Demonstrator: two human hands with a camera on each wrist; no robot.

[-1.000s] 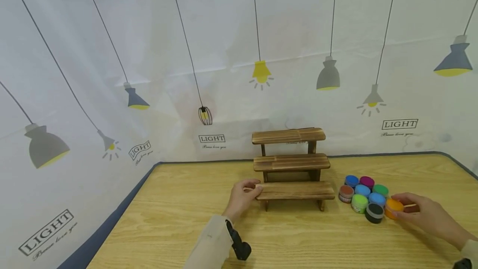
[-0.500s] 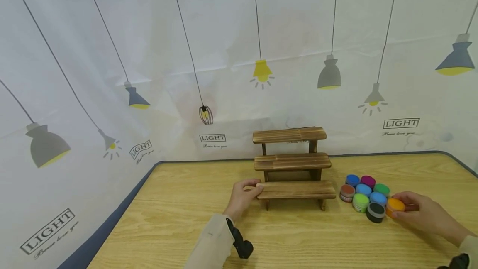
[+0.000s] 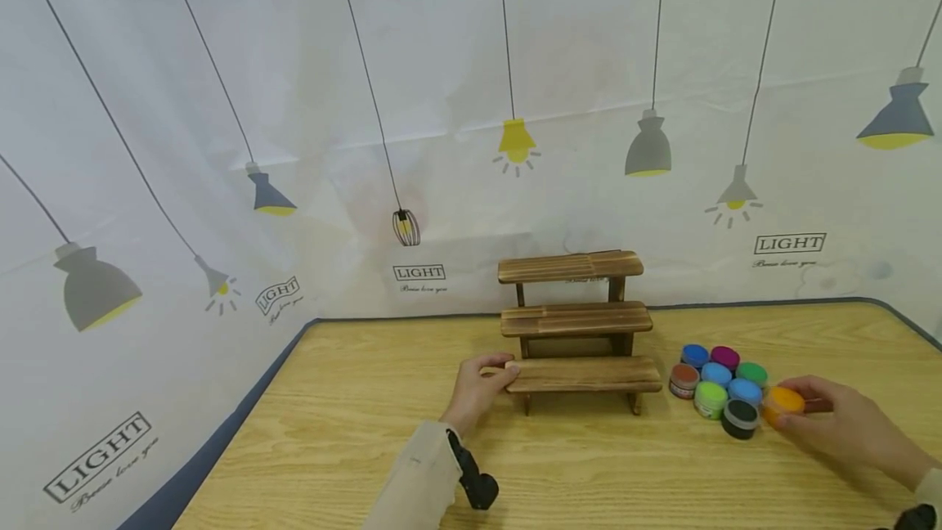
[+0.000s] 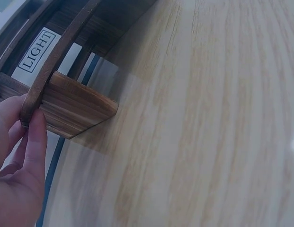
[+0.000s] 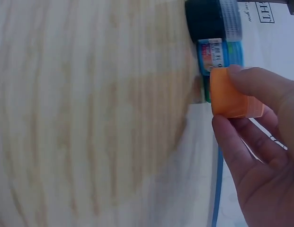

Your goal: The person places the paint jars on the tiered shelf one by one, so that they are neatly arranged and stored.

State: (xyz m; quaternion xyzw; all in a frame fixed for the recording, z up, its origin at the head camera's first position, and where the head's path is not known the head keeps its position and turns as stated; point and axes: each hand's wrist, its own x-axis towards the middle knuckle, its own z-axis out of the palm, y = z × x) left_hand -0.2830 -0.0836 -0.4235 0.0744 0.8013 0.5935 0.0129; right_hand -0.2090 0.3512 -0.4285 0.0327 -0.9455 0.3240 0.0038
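Note:
A three-tier wooden step shelf (image 3: 585, 375) stands at the back of the table. My left hand (image 3: 474, 393) pinches the left end of its lowest board, thumb on top and fingers beneath in the left wrist view. To the right, my right hand (image 3: 846, 425) holds a small orange paint jar (image 3: 784, 404) between thumb and fingers. In the right wrist view the orange jar (image 5: 227, 93) overlaps a blue jar (image 5: 218, 54). Beside it sit a black-topped jar (image 3: 739, 417), a light green jar (image 3: 710, 399) and a dark green jar (image 3: 752, 374).
More jars share the cluster: a brown one (image 3: 684, 379), a dark blue one (image 3: 694, 355), a purple one (image 3: 724, 358) and light blue ones. Behind the wooden table (image 3: 331, 432) hangs a white backdrop (image 3: 456, 186) printed with lamps.
My right hand has shifted slightly to the right with the orange jar, opening a small gap from the black-topped jar. The left hand and the shelf have stayed in place.

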